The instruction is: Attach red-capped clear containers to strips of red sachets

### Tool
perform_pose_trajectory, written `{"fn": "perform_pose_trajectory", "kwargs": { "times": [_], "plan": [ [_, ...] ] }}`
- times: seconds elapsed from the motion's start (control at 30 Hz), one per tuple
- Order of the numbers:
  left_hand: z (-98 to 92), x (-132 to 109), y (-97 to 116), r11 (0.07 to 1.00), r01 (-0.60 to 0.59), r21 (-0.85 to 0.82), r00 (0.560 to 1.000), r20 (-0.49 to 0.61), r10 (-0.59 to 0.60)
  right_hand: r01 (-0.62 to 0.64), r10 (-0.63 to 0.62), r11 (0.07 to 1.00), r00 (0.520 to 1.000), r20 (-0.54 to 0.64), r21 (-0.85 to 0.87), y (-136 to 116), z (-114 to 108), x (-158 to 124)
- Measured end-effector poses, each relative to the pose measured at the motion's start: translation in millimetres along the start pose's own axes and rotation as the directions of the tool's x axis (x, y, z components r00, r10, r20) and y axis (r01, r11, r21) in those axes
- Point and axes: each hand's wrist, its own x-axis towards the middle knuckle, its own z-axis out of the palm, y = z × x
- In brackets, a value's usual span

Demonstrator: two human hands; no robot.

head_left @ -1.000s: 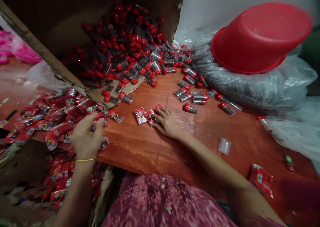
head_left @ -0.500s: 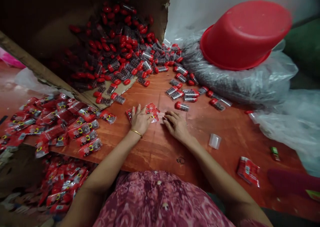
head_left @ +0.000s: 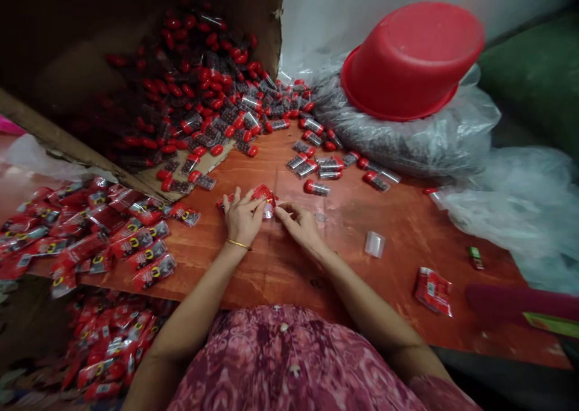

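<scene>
My left hand [head_left: 244, 219] lies over a flat red plastic packet [head_left: 263, 192] on the table, thumb and fingers pressing on it. Part of the packet is hidden beneath that hand, and more than one may lie there. At its right edge my right hand [head_left: 301, 227] has thumb and forefinger closed in a pinch on the packet's border. Beyond the hands lies a small clear tube with a red cap and dark contents [head_left: 316, 187]. A clear empty-looking cup [head_left: 375, 244] sits to the right of my right hand.
A cardboard box [head_left: 40, 124] spills many red-capped tubes [head_left: 212, 97]. Filled red packets [head_left: 104, 230] pile up at left, with more below the table edge. An upturned red tub [head_left: 414, 61] rests on a plastic sack [head_left: 398, 142]. More red packets [head_left: 433, 290] lie at right.
My right hand has moved to the packet's edge, and its fingers have closed from a loose spread into a pinch. My left hand stays on the packet. The view has shifted slightly.
</scene>
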Motion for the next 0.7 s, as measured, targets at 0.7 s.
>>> {"fn": "perform_pose_trajectory", "kwargs": {
  "times": [0.7],
  "plan": [
    [-15.5,-9,34,0.053,0.643,-0.764,0.701,0.559,-0.442,0.280,-0.281,0.953,0.960,0.009,-0.115,-5,-11,-3]
  ]
}}
